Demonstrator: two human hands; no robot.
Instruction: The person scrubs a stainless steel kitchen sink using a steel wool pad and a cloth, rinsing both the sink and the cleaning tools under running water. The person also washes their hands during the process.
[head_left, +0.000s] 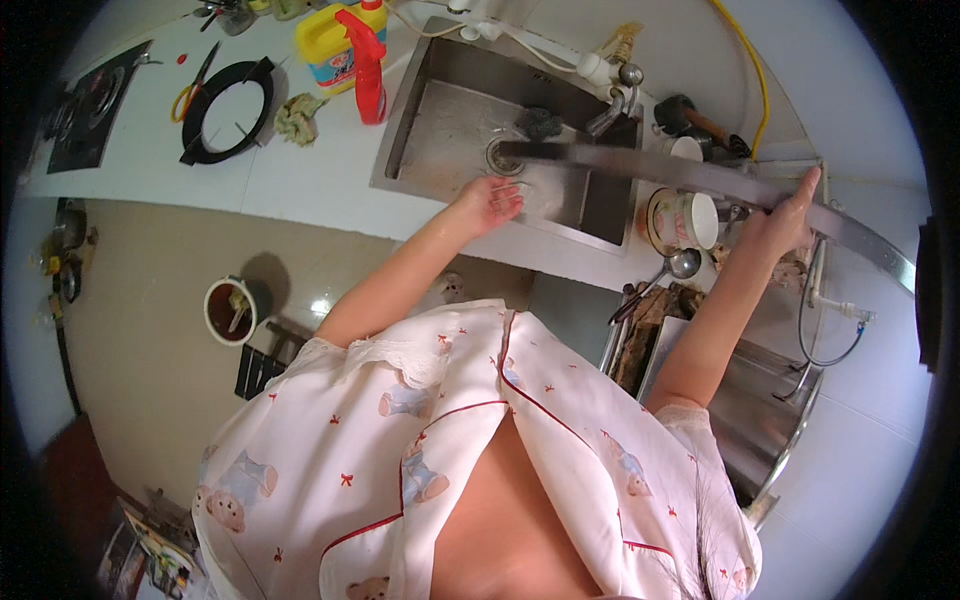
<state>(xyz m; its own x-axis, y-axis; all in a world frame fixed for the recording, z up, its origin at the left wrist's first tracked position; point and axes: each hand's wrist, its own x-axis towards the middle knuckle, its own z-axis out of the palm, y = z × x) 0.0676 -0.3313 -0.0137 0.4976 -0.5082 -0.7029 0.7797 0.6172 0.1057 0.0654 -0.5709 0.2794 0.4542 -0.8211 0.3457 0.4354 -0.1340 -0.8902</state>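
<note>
My right hand (787, 214), raised at the right, grips a long, thin metal-looking panel (660, 166). It is seen nearly edge-on and blurred, so its full shape cannot be made out. From the right wall, the panel reaches across the faucet side to above the drain (502, 156) of the stainless steel sink (450, 112). Over the sink's front rim, my left hand (491, 204) looks wet, its palm turned up and fingers loosely curled, with nothing clearly held. A dark scouring pad (538, 122) lies in the basin beside the drain. Beyond the panel stands the faucet (611, 112).
Left of the sink are a red spray bottle (367, 75), a yellow jug (319, 37), a crumpled rag (298, 118), a black pan support ring (191, 124), scissors (196, 86) and a gas hob (94, 112). At right stand cups (701, 221) and a ladle (681, 264). A bucket (217, 330) stands on the floor.
</note>
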